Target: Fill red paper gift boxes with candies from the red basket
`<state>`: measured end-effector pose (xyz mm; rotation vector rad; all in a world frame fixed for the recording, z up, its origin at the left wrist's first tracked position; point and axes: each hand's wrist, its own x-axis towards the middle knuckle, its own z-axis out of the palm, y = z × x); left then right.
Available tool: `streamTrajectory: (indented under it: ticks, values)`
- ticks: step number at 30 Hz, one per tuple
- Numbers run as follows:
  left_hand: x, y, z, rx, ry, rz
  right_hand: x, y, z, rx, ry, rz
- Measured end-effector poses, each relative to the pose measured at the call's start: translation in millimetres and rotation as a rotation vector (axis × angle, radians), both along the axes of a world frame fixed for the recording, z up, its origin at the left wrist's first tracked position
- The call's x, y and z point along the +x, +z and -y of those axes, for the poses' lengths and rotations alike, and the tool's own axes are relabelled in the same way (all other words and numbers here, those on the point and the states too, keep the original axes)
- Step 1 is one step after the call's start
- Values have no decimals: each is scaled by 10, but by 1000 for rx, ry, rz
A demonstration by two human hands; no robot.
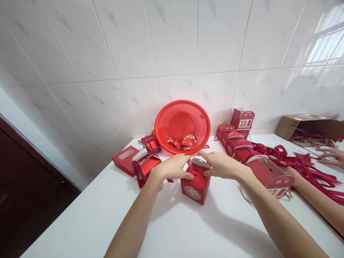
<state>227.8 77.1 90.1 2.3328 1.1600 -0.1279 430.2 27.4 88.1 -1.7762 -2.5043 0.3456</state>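
Observation:
A small red gift box (195,186) with a gold round emblem stands upright on the white table, its top flaps partly folded. My left hand (173,167) grips the box top from the left, thumb in front and fingers behind. From the right, my right hand (219,165) holds the same top, its thumb on the near flap. Just behind the box, a red plastic basket (182,104) leans toward me with several red packets (187,142) inside. Another red box (146,165) sits beside my left wrist.
A flat red box (125,160) lies at the left table edge. Several red boxes (243,150) line up at the right, near red ribbons (303,165) and a cardboard carton (285,127). Another person's arm (314,197) and hand (331,156) reach in there. A tiled wall stands behind.

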Motion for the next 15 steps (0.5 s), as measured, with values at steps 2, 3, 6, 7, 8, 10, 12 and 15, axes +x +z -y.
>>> streamTrajectory:
  ticks: [2, 3, 6, 7, 8, 10, 12, 15]
  values:
    - [9, -38, -25, -12, -4, -11, -10, -14, -12, -13, -12, 29]
    - [15, -54, -36, -15, -7, -12, -13, -21, -17, -16, -12, 40]
    - [30, -79, -49, -21, 0, 5, -13, -41, -33, -19, 6, 54]
    - [33, -81, -49, -27, 8, 11, -9, -47, -37, -19, 13, 55]
    - [35, -82, -47, -31, 19, 15, -5, -53, -40, -20, 20, 55]
    - [34, -84, -46, -35, 41, 13, 4, -64, -44, -21, 37, 56]
    - [31, -92, -52, -46, 42, 18, 9, -71, -41, -22, 61, 54]
    - [31, -108, -71, -61, -14, 56, 10, -72, -30, -21, 93, 46]
